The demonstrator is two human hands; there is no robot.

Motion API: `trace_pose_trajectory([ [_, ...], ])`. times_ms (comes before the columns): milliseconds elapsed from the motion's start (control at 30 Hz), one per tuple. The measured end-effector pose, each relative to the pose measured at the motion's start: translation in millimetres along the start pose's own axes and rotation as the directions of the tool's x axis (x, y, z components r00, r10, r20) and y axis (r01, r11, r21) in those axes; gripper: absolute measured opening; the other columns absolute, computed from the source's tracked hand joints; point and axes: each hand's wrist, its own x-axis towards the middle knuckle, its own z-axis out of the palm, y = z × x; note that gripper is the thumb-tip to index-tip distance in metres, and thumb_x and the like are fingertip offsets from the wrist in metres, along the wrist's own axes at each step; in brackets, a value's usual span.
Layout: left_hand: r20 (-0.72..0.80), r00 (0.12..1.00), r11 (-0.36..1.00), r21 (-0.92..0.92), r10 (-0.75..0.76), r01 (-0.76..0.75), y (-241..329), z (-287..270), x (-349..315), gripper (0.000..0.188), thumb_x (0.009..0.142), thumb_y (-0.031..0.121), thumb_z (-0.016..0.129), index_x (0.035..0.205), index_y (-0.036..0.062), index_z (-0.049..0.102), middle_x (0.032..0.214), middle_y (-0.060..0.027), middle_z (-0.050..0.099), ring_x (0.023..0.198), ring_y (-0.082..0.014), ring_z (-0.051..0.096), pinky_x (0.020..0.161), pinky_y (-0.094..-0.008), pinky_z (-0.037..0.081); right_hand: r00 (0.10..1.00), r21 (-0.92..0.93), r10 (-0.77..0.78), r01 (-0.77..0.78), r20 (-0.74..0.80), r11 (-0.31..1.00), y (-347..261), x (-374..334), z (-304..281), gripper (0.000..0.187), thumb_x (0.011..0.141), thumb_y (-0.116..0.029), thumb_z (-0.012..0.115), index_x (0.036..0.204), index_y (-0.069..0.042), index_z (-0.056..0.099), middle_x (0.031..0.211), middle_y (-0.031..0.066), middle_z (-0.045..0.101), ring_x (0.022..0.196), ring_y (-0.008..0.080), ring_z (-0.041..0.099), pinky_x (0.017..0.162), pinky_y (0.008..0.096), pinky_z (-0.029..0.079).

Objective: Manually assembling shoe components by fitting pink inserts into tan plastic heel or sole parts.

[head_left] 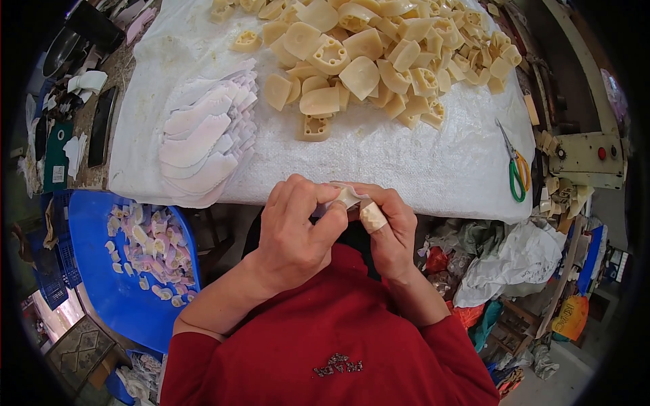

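Observation:
Just off the near edge of the white-covered table, my two hands meet. My left hand [292,220] pinches a cream shoe heel [348,197] between thumb and fingers. Around the heel shows a thin pale cover piece [359,189], also gripped by my right hand [395,237]. Beige tape [372,216] wraps the right thumb. Fingers hide much of the heel. Beyond my left hand lies a fanned stack of pale pinkish-white cover pieces [198,139]. A large heap of cream plastic shoe heels [365,47] covers the far part of the table.
Scissors [518,169] with green and orange handles lie at the table's right edge. A blue basin [128,308] at the left holds several covered heels [156,243]. Crumpled white plastic [511,260] and a control box [588,157] with a red button stand right.

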Motion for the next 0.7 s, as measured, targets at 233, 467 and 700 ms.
trace_pose_trajectory([
  [233, 0.084, 0.975, 0.947, -0.234, -0.206, 0.22, -9.2, -0.7, -7.8, 0.018, 0.068, -0.008, 0.062, 0.079, 0.0027, 0.052, 0.086, -0.0104, 0.055, 0.075, -0.0262, 0.056, 0.062, -0.0365, 0.046, 0.971, -0.05, 0.165, -0.159, 0.171, 0.986, 5.8, 11.4, -19.3, 0.034, 0.096, -0.029, 0.048, 0.106, 0.002, 0.058, 0.096, 0.0114, 0.064, 0.082, 0.0177, 0.063, 0.069, 0.0286, 0.051],
  [467, 0.198, 0.936, 0.673, -0.653, -0.292, 0.348, -12.8, -1.6, -13.1, 0.021, 0.07, -0.014, 0.061, 0.08, 0.001, 0.05, 0.091, -0.0129, 0.062, 0.08, -0.0253, 0.062, 0.066, -0.0313, 0.05, 0.814, 0.351, 0.383, -0.546, 0.437, 0.76, 13.6, 30.6, -34.2, 0.041, 0.076, -0.006, 0.072, 0.112, 0.001, 0.054, 0.094, 0.0076, 0.064, 0.084, 0.0128, 0.061, 0.074, 0.026, 0.05],
  [700, 0.193, 0.965, 0.827, -0.502, -0.179, 0.253, -16.0, -1.7, -11.2, 0.022, 0.069, -0.013, 0.061, 0.082, 0.0012, 0.051, 0.092, -0.0128, 0.061, 0.076, -0.0254, 0.059, 0.068, -0.0312, 0.049, 0.797, 0.144, 0.439, -0.533, 0.415, 0.834, 12.2, 40.5, -28.7, 0.045, 0.077, -0.006, 0.07, 0.117, 0.0, 0.052, 0.085, 0.0066, 0.065, 0.077, 0.0116, 0.061, 0.07, 0.0244, 0.049],
])
